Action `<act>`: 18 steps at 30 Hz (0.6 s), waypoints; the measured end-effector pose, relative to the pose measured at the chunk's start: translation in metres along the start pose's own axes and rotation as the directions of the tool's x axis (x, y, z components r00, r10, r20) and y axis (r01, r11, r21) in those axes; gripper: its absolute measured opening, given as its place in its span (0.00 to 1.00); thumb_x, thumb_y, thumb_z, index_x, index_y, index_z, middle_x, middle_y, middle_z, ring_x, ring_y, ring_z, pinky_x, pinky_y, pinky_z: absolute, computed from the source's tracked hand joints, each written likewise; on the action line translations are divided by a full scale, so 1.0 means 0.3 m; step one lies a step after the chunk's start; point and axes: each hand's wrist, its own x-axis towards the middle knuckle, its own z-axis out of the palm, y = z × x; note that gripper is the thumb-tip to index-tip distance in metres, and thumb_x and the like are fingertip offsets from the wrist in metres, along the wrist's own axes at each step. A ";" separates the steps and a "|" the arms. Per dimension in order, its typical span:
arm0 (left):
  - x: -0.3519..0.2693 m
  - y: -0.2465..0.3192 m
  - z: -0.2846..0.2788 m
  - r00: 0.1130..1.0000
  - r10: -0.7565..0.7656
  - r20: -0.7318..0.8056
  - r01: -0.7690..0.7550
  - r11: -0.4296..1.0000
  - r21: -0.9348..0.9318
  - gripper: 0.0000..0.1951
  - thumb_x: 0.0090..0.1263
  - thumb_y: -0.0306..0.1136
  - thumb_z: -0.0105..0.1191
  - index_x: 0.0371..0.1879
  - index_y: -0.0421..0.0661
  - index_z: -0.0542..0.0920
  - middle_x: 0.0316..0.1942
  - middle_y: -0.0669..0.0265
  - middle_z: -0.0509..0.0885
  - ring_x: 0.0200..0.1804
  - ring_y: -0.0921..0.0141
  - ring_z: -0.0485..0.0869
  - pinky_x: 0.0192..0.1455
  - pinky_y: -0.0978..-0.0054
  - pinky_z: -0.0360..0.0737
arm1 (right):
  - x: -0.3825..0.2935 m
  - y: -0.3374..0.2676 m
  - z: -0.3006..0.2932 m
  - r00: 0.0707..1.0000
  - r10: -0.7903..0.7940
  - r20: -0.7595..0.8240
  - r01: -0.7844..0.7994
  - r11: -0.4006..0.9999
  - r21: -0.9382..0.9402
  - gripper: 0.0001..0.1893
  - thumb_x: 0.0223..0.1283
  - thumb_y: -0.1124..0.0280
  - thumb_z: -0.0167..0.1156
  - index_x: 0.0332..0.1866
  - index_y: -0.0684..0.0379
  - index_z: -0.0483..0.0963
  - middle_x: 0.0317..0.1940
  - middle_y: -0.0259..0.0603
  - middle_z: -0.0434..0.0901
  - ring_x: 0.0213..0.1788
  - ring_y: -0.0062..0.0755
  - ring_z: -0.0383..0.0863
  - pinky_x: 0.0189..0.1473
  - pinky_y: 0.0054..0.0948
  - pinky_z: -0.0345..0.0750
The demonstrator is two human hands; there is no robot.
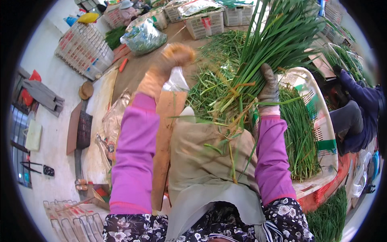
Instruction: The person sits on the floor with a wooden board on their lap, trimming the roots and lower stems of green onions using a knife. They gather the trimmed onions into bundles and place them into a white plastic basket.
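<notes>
A large bunch of long green leafy stalks [272, 45] is gripped near its pale root ends by my gloved right hand [269, 83]. Loose leaves and yellowed stalks hang from the bunch over the beige apron [208, 151] on my lap. My gloved left hand [178, 57] is raised to the left of the bunch, apart from it; it is blurred, so its fingers and anything in them cannot be made out. Beyond my knees lies a heap of loose green trimmings [208, 87]. Beside my right arm, more stalks [299, 136] lie in a white plastic crate [328, 130].
A wooden board [164, 136] runs along my left side. A stuffed clear plastic bag [145, 37] and stacked white crates [83, 50] stand farther off. At the right a co-worker's sleeve [356, 87] reaches towards another crate. More greens [329, 214] lie at lower right.
</notes>
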 end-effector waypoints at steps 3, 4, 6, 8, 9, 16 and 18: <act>-0.012 0.048 -0.039 0.956 0.210 -0.204 -0.209 0.978 0.024 0.50 0.51 0.54 0.65 0.65 0.39 0.52 0.51 0.58 0.75 0.52 0.69 0.76 0.51 0.68 0.74 | 0.022 0.000 0.129 1.000 0.006 0.017 -0.004 0.996 -0.086 0.23 0.46 0.68 0.66 0.50 0.64 0.72 0.44 0.39 0.79 0.42 0.34 0.81 0.48 0.33 0.80; 0.015 0.068 0.004 0.974 0.225 0.004 -0.225 0.974 -0.031 0.57 0.48 0.53 0.68 0.66 0.34 0.45 0.57 0.49 0.70 0.61 0.62 0.70 0.63 0.60 0.67 | 0.054 0.003 0.133 0.992 -0.019 0.123 0.038 0.987 -0.154 0.19 0.51 0.70 0.61 0.50 0.64 0.73 0.43 0.40 0.79 0.41 0.35 0.81 0.47 0.32 0.80; 0.031 0.068 0.065 0.969 0.240 0.056 -0.246 0.955 0.167 0.65 0.40 0.47 0.74 0.67 0.34 0.37 0.64 0.36 0.57 0.67 0.53 0.60 0.67 0.62 0.62 | 0.109 0.050 0.178 0.924 -0.096 0.371 0.234 0.908 -0.347 0.14 0.59 0.73 0.54 0.49 0.64 0.73 0.43 0.41 0.78 0.41 0.37 0.81 0.45 0.31 0.80; 0.017 0.153 0.161 0.871 0.446 0.206 -0.453 0.891 -0.013 0.57 0.39 0.39 0.75 0.67 0.39 0.50 0.60 0.54 0.69 0.63 0.65 0.67 0.64 0.67 0.65 | 0.148 0.077 0.231 0.716 -0.224 0.661 0.669 0.491 -0.558 0.12 0.63 0.74 0.49 0.49 0.63 0.73 0.42 0.41 0.78 0.40 0.37 0.80 0.44 0.30 0.79; 0.049 0.128 0.105 0.810 0.536 0.237 -0.580 0.793 0.187 0.49 0.40 0.35 0.75 0.63 0.42 0.59 0.54 0.62 0.74 0.56 0.71 0.72 0.60 0.70 0.70 | 0.155 0.145 0.273 0.739 -0.164 0.654 0.635 0.496 -0.592 0.12 0.63 0.73 0.49 0.50 0.63 0.73 0.43 0.42 0.78 0.42 0.35 0.80 0.44 0.32 0.79; -0.020 0.120 -0.161 0.454 0.877 0.155 -0.824 0.347 0.449 0.44 0.50 0.47 0.69 0.63 0.43 0.61 0.54 0.57 0.73 0.54 0.65 0.74 0.51 0.68 0.75 | 0.207 0.398 0.515 0.716 -0.127 0.686 0.570 0.674 -0.470 0.14 0.60 0.72 0.51 0.50 0.60 0.73 0.46 0.42 0.77 0.48 0.36 0.77 0.51 0.37 0.74; -0.067 0.080 -0.197 0.523 0.852 0.019 -0.804 0.486 0.343 0.35 0.51 0.45 0.68 0.56 0.41 0.68 0.47 0.58 0.77 0.47 0.65 0.77 0.45 0.68 0.76 | 0.229 0.483 0.542 0.777 -0.031 0.629 0.445 0.734 -0.514 0.15 0.59 0.70 0.52 0.51 0.60 0.72 0.47 0.43 0.77 0.49 0.37 0.77 0.51 0.37 0.74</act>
